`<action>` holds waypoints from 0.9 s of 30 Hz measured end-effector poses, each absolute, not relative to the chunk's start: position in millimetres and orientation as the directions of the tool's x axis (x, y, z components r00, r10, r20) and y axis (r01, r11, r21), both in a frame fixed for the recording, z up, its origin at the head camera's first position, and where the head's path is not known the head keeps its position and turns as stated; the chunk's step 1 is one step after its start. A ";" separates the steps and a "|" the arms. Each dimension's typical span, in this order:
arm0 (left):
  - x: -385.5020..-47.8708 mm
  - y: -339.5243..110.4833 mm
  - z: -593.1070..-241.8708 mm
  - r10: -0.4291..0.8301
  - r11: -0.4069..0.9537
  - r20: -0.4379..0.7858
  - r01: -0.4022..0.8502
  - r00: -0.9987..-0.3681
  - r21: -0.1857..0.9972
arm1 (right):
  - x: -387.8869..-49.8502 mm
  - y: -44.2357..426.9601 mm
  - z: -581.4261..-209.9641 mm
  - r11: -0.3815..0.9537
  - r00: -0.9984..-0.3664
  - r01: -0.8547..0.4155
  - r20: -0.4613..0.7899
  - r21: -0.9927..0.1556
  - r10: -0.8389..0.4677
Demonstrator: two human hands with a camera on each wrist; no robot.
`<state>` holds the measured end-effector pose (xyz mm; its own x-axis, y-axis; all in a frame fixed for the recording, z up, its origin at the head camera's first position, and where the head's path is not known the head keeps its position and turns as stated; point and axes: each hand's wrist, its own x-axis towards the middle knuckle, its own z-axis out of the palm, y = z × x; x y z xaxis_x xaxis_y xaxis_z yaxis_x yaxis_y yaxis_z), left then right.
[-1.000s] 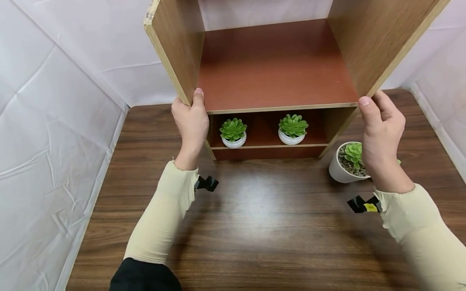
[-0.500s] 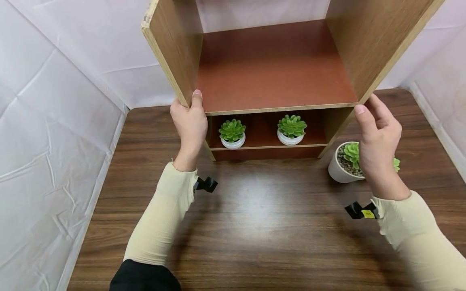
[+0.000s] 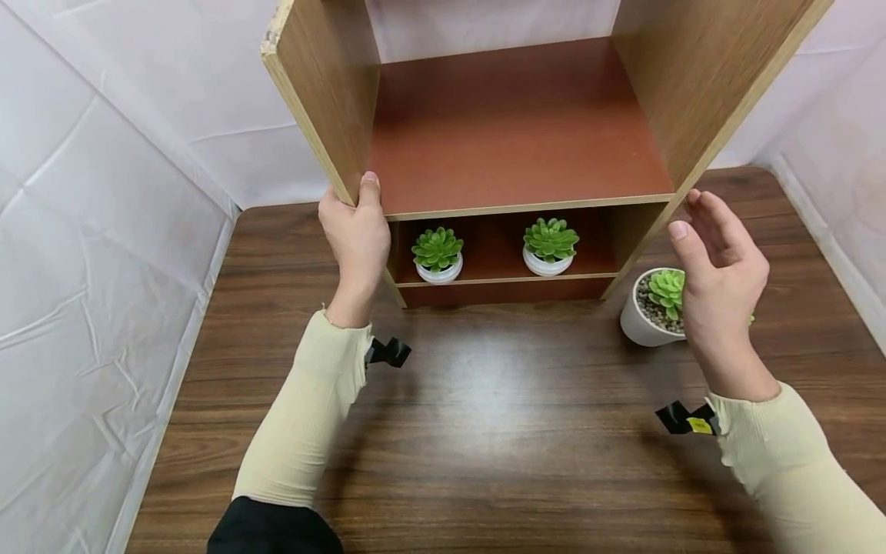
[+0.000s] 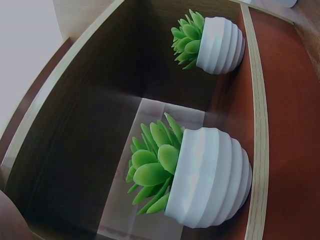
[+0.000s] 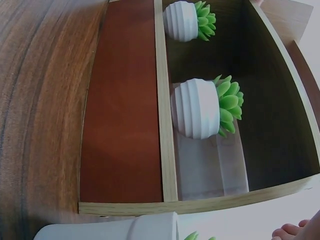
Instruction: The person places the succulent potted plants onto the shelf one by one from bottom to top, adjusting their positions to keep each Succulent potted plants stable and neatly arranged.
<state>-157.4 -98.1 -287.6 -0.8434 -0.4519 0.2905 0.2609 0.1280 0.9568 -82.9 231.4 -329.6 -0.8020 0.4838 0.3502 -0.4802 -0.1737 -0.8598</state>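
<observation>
A wooden shelf unit (image 3: 519,138) with red-brown boards stands at the back of the table. My left hand (image 3: 356,238) grips the front edge of its left side panel, thumb on the inner face. Beside the right panel, my right hand (image 3: 723,288) hangs slightly apart, fingers loosely bent and holding nothing. Two small green succulents in white ribbed pots, a left one (image 3: 438,254) and a right one (image 3: 550,242), sit in the lower compartment. Both wrist views show them close up, the left succulent (image 4: 205,175) nearest the left wrist camera.
A larger white pot (image 3: 644,323) with pebbles and a succulent stands right of the shelf, partly hidden by my right hand. White sheeting (image 3: 97,292) hangs behind and at the sides. The brown wood-grain tabletop (image 3: 484,431) extends in front.
My right hand has let go of the right panel's edge and drawn slightly away, its fingers loosening. My left hand has kept its grip. The shelf appears shifted slightly left in view.
</observation>
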 end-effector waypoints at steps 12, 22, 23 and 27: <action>-157.3 -99.0 -288.5 -0.445 0.130 0.300 0.271 -0.844 0.954 | -70.4 236.4 -335.2 -0.123 -0.786 -0.465 0.346 -0.877 0.512; -158.3 -96.4 -289.5 -0.455 0.123 0.290 0.264 -0.842 0.957 | -60.6 236.7 -343.1 -0.092 -0.741 -0.515 0.389 -0.852 0.548; -158.2 -96.6 -289.4 -0.454 0.123 0.287 0.260 -0.844 0.958 | -59.6 237.1 -344.6 -0.066 -0.735 -0.524 0.412 -0.849 0.538; -157.9 -97.8 -289.3 -0.459 0.122 0.280 0.252 -0.843 0.960 | -55.8 238.4 -350.7 0.006 -0.709 -0.551 0.472 -0.835 0.523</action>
<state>-157.9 -97.8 -289.3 -0.8430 -0.4593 0.2798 0.2521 0.1222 0.9600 -55.8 238.4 -350.7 -0.7095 0.5232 0.4722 -0.5508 0.0064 -0.8346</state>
